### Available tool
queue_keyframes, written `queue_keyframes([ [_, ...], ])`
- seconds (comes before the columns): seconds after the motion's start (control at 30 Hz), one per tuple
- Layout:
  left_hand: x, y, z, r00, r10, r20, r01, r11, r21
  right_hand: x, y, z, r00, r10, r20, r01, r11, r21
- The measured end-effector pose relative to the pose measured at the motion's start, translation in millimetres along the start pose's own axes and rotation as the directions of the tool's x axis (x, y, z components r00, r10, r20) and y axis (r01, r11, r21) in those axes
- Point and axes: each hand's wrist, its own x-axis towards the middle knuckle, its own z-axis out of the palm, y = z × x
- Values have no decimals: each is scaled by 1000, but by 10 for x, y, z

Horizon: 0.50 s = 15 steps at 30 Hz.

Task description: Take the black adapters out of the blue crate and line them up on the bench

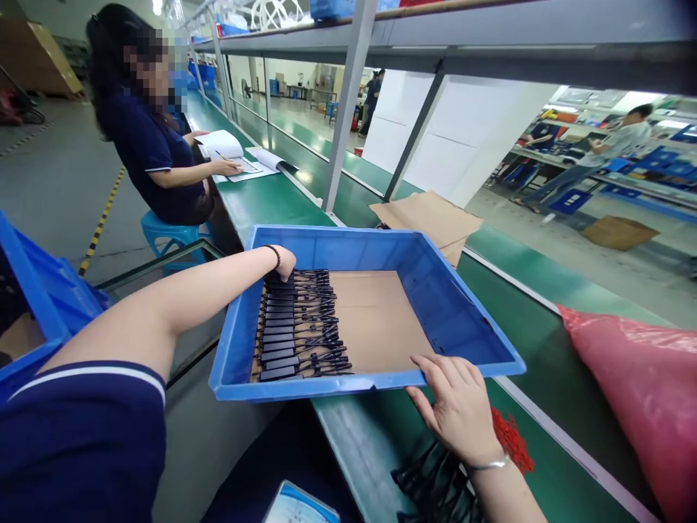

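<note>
A blue plastic bin (370, 386) sits on the green bench before me, tilted in view. Cardboard (375, 316) lines its bottom. Along the left side lies a row of black cables with rectangular adapter boxes (280, 338). My left hand (285, 263) reaches over the bin's far left corner, curled at the far end of the row; its fingertips are hidden, so what they hold does not show. My right hand (457, 399) grips the bin's near rim, fingers over the edge and thumb outside. More black cables (435, 483) lie below that hand.
Red small pieces (512, 439) and a pink plastic bag (642, 392) are at the right. Brown paper sheets (430, 218) lie behind the bin. A metal post (348, 109) supports the overhead shelf. A seated co-worker (163, 160) handles papers; another blue bin (49, 305) stands left.
</note>
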Motion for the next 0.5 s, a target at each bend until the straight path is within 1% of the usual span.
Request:
queue_keyframes([
  [0.1,107,-46,80,1000,15,23,-14,999,-31,-15,-1,100,992,-12,-129,10,1000,-9],
  [0.17,180,-82,124,999,23,30,-21,998,-54,-26,1,183,973,-7,-232,3,1000,-18],
  [0.23,256,-105,164,999,30,43,-26,997,-72,-35,12,257,950,-12,-312,4,1000,-25],
  [0.37,350,-102,227,997,38,69,-32,995,-95,-49,57,338,923,-52,-381,41,998,-36],
  [0.43,348,-79,241,997,29,77,-20,994,-109,-48,78,358,914,-67,-401,53,998,-46],
  [0.5,318,-44,243,995,15,95,-6,996,-88,-39,90,378,896,-86,-436,65,996,-65],
])
